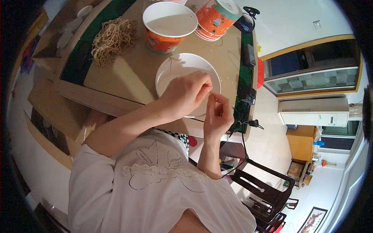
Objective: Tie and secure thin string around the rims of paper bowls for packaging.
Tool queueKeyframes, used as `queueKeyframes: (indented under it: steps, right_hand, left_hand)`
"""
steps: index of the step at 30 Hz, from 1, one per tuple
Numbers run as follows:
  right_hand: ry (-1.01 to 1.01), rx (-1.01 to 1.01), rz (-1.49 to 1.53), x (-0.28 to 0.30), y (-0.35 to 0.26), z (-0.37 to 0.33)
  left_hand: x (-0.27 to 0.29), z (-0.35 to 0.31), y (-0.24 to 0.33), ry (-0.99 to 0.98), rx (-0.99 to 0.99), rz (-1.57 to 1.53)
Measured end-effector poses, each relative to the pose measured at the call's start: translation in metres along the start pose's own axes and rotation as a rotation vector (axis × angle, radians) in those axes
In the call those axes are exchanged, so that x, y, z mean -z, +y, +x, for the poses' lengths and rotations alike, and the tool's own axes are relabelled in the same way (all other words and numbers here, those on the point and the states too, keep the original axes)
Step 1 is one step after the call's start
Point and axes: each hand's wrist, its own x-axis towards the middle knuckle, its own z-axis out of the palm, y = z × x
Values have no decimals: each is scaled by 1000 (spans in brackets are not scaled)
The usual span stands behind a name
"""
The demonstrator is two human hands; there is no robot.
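Head: white bowl (191, 66) beneath left grip (185, 91)

Left hand (185, 92) beside right hand (220, 116), fingers (204, 80) pinched, forearms (134, 123) bare

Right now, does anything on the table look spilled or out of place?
Yes: small white specks lie scattered on the brown tabletop, right of the white bowl, looking like loose crumbs.

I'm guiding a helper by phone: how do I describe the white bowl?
Find the tan-and-green table, then its near edge. There, partly hidden by the left hand, sits a round, open bowl. Unlike the orange-printed tubs behind it, it shows plain white.
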Motion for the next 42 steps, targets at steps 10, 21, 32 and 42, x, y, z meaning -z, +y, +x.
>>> queueKeyframes:
  steps: [10,21,32,42]
  right_hand:
    - [-24,-28,41,-4,-1,-1]
    - [-135,-3,37,5,-2,9]
    - [-210,51,472,29,7,14]
    - [-112,111,272,32,46,-8]
  left_hand:
    - [-4,0,-1,-7,94,-10]
    - [-1,5,3,-34,54,-55]
    - [25,12,36,-207,81,-297]
    - [43,20,49,-142,221,-710]
